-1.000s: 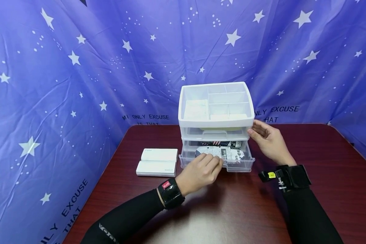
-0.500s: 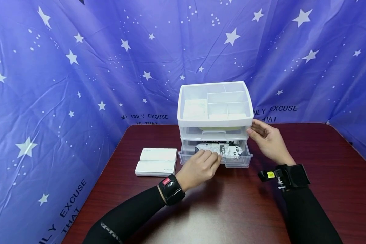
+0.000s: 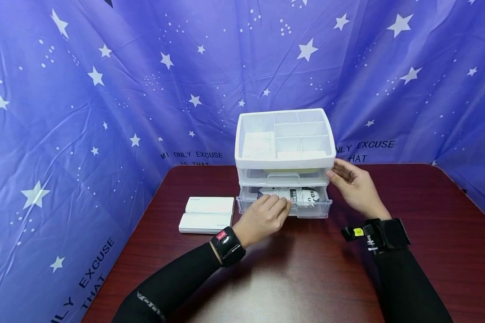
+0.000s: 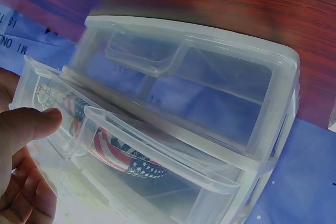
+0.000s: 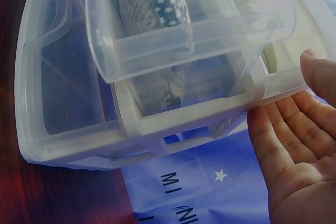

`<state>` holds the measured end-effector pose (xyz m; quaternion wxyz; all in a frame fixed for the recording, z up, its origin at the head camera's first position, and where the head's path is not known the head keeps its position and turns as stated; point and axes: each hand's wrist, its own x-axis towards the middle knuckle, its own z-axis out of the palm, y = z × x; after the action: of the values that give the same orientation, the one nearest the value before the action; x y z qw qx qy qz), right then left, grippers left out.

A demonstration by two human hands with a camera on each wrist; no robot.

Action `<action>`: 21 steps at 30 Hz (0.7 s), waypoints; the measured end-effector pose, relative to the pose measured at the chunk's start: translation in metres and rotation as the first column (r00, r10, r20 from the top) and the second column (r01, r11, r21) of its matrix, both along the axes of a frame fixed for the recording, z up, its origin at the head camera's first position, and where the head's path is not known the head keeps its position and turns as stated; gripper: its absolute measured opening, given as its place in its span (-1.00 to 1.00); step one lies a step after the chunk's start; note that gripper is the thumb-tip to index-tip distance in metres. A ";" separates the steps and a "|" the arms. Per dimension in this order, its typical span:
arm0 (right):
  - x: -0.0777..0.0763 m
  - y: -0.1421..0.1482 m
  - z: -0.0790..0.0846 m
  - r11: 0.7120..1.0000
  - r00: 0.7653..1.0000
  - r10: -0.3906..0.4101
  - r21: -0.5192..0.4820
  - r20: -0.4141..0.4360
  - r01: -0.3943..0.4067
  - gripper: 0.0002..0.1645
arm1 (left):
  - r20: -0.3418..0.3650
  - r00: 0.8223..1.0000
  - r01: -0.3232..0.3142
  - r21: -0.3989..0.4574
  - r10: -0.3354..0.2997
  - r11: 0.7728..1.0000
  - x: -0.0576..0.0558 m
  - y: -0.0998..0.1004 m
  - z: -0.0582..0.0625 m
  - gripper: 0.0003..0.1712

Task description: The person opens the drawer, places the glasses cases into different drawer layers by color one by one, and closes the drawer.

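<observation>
A white-framed storage box with clear drawers stands on the table, a divided tray forming its top. One drawer, below the upper one, is pulled partly out. Inside it lie rounded cases printed with newspaper lettering and a stars-and-stripes pattern; one case shows at the front. My left hand grips the middle of that drawer's front, its thumb on the edge in the left wrist view. My right hand rests against the box's right side with straight fingers, its thumb toward the front.
A flat white two-part object with small lettering lies left of the box. In the left wrist view a lower drawer is closed. Behind the dark red table hangs a blue starry curtain.
The drawer has slid inward, with my left hand moving along with it. More of the printed cases is now covered by the box. My right hand stays in place.
</observation>
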<state>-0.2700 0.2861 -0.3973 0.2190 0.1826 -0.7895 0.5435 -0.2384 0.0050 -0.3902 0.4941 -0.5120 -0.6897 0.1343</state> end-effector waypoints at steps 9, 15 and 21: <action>-0.001 0.001 -0.003 1.000 1.000 0.000 0.001 0.002 0.000 -0.54 | -0.004 1.000 -0.010 0.006 0.010 1.000 -0.008 0.003 -0.002 -0.68; -0.005 0.003 -0.007 1.000 1.000 0.005 -0.004 0.001 -0.005 -0.53 | -0.017 1.000 -0.013 0.012 0.013 1.000 -0.012 0.003 -0.002 -0.70; -0.004 0.002 -0.006 1.000 1.000 -0.004 -0.007 0.015 0.004 -0.54 | -0.051 0.998 -0.033 0.000 0.032 0.999 -0.018 0.005 -0.002 -0.65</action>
<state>-0.2742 0.2882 -0.4029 0.2149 0.1761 -0.7895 0.5472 -0.2562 0.0099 -0.3925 0.5091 -0.4974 -0.6849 0.1559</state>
